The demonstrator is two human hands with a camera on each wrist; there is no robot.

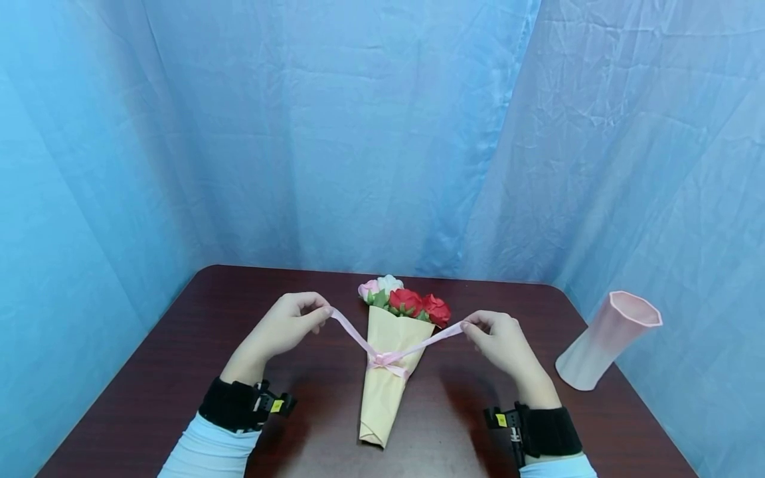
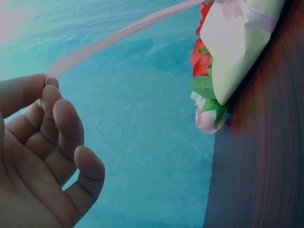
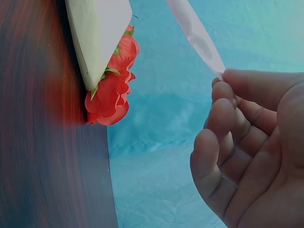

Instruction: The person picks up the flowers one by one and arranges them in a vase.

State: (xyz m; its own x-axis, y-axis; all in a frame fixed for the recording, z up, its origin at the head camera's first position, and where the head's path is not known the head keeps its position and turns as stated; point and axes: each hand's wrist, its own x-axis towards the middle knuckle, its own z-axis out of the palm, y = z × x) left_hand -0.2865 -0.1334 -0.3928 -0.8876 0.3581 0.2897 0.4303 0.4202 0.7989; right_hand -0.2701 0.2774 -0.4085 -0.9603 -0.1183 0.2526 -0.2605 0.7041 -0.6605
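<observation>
Backdrop point(image 1: 358, 133): blue cloth, creased and hanging in folds, behind and to both sides of the table point(image 1: 167, 372).
Table surface: dark reddish brown, far corners rounded, wood grain evident in both wrist views.
Wrapper point(image 1: 378, 401): cream sheet lying near the middle of the table, narrow end toward the person, wide end toward the backdrop.
Flowers: red roses point(image 1: 405, 301) at right, a white flower point(image 1: 390, 283) and a pink flower point(image 1: 368, 289) at left, with green leaves, projecting from the wrapper's wide end.
Ribbon point(image 1: 381, 360): pale pink, gathered in a knot on the wrapper's front; exact form of the knot too small to tell. Two lengths diverge from it as a V.
Left hand point(image 1: 288, 323): narrow pinch of thumb and fingertip on one ribbon length; remaining fingers loosely bent.
Right hand point(image 1: 499, 338): matching narrow pinch on the other length, its strand taut.
Wrist bands point(image 1: 230, 405): black, each bearing a small device, above light blue sleeves point(image 1: 209, 446).
Vase point(image 1: 609, 342): pink at the mouth, fading to white at the base; on the table's right side, apart from the right hand.
</observation>
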